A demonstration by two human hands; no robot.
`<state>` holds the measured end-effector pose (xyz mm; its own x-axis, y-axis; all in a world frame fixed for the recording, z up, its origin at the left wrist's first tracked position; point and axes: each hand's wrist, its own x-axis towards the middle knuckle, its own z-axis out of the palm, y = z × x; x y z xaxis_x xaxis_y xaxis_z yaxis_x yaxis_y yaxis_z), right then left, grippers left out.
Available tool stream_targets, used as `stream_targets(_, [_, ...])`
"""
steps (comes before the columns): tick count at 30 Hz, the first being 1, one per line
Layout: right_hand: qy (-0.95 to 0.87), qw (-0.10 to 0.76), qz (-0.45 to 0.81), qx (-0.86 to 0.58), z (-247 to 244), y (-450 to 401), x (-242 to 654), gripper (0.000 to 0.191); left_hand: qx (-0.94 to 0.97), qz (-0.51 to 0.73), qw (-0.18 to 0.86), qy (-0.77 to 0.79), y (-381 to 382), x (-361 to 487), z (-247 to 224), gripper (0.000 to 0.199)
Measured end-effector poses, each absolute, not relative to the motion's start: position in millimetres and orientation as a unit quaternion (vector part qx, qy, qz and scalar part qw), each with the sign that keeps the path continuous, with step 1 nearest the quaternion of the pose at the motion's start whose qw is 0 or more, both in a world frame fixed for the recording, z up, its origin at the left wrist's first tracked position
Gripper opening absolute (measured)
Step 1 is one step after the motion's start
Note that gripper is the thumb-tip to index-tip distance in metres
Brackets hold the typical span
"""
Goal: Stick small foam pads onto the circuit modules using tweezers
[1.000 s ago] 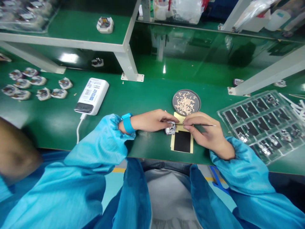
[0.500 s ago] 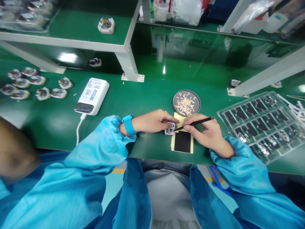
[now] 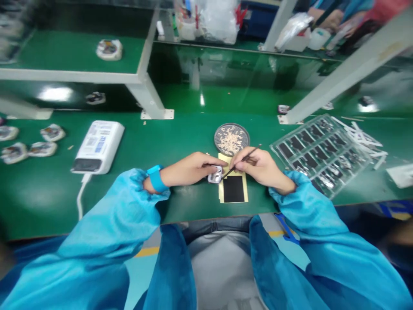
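Observation:
My left hand (image 3: pixel 196 169) is closed on a small silver-white device housing (image 3: pixel 214 175), thumb on its near face, just above the bench. Between the fingers of my right hand (image 3: pixel 253 165) is a thin dark pair of tweezers (image 3: pixel 232 166), slanting down to the left. Its tip is at the housing's right edge; whether it touches cannot be made out. Under and beside the hands lies a pale yellow sheet (image 3: pixel 246 193) bearing a black square sticker (image 3: pixel 234 189). Just beyond it stands a round grey dish (image 3: pixel 217 144) with many small beige bits.
A clear compartment tray (image 3: pixel 335 189) with black and metallic parts lies at right, white strips (image 3: pixel 364 140) behind it. At left are a white power bank (image 3: pixel 100 146) with a cable and several housings (image 3: pixel 43 149). A raised shelf (image 3: pixel 80 76) and a slanted post (image 3: pixel 342 69) stand beyond.
The view has shifted, so the bench things appear further left. The tweezers now stand more steeply in my right hand, and the housing is tilted differently in my left.

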<state>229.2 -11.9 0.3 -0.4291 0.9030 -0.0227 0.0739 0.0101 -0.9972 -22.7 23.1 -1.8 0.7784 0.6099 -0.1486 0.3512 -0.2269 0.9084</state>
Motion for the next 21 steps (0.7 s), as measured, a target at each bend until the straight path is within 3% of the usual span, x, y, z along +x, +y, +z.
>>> stream_targets(4, [-0.526,0.397,0.658,-0.363,5.0,-36.3,233.5,0.030,0.771,0.148,0.525,0.330,20.6,-22.3,-2.6,0.036])
stream_targets(6, [-0.491,0.458,0.647,-0.361,9.9,-52.3,246.0,0.033,0.744,0.162,0.543,0.355,19.4,-21.1,-0.9,0.039])
stream_targets(10, [-0.479,0.562,0.413,-0.534,31.7,-80.9,314.8,0.041,0.673,0.177,0.593,0.404,15.4,-16.5,6.2,0.059])
stream_targets(12, [-0.481,0.480,0.173,-0.713,42.4,-92.2,364.2,0.041,0.665,0.183,0.591,0.418,13.9,-13.8,7.4,0.062])
stream_targets(13, [-0.489,0.377,0.062,-0.784,45.6,-97.5,387.7,0.041,0.668,0.185,0.582,0.425,13.4,-12.7,6.8,0.060])
stream_targets(14, [-0.491,0.262,0.000,-0.831,47.0,-102.7,408.3,0.040,0.673,0.185,0.570,0.433,13.1,-11.8,5.6,0.056])
stream_targets(16, [-0.472,0.083,0.011,-0.877,44.5,-112.1,437.1,0.043,0.684,0.178,0.551,0.443,12.7,-10.6,2.3,0.046])
stream_targets(18, [-0.454,0.014,0.051,-0.889,36.8,-118.7,448.1,0.047,0.680,0.168,0.559,0.442,12.3,-10.2,-0.2,0.040])
stream_targets(21, [-0.436,0.034,0.042,-0.898,23.8,-120.9,443.0,0.051,0.650,0.148,0.603,0.438,11.9,-9.9,0.4,0.042])
